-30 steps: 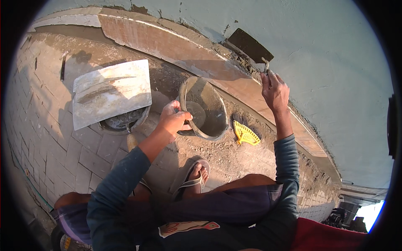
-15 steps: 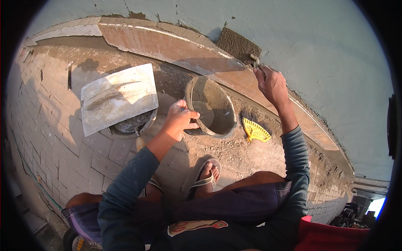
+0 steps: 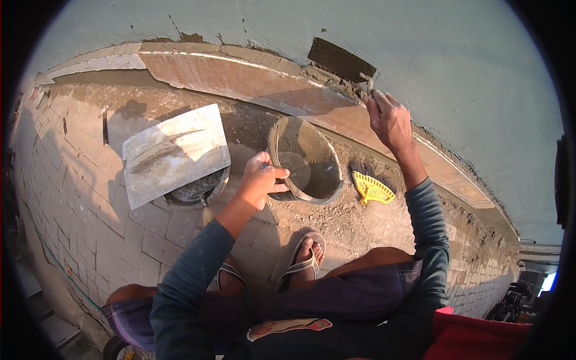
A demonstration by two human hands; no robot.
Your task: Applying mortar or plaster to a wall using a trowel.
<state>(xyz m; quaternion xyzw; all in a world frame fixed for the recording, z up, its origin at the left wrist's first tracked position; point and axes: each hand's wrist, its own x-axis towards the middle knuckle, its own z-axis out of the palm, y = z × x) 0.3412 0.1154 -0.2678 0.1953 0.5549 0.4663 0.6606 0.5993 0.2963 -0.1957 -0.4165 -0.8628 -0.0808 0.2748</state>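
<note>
Since half a second ago, the trowel (image 3: 342, 59) has slid slightly up the wall (image 3: 468, 90) and turned, so its face now looks dark where it had looked lit and grainy. The right grip (image 3: 391, 123) is closed around the trowel's handle, with the blade just up and to the left of it, beside the top edge of the brownish facing strip (image 3: 240, 81); whether the blade presses on the wall I cannot tell. The left grip (image 3: 258, 180) is clamped on the near-left rim of a dark bucket (image 3: 327, 165), thumb over the edge, much as before. The bucket's open mouth lies just right of that grip, below and left of the right one. Below the right grip, a yellow brush (image 3: 373, 189) rests on the gritty ground. Left of the left grip, a pale, smeared board (image 3: 177, 156) partly covers a second dark container (image 3: 195, 192).
</note>
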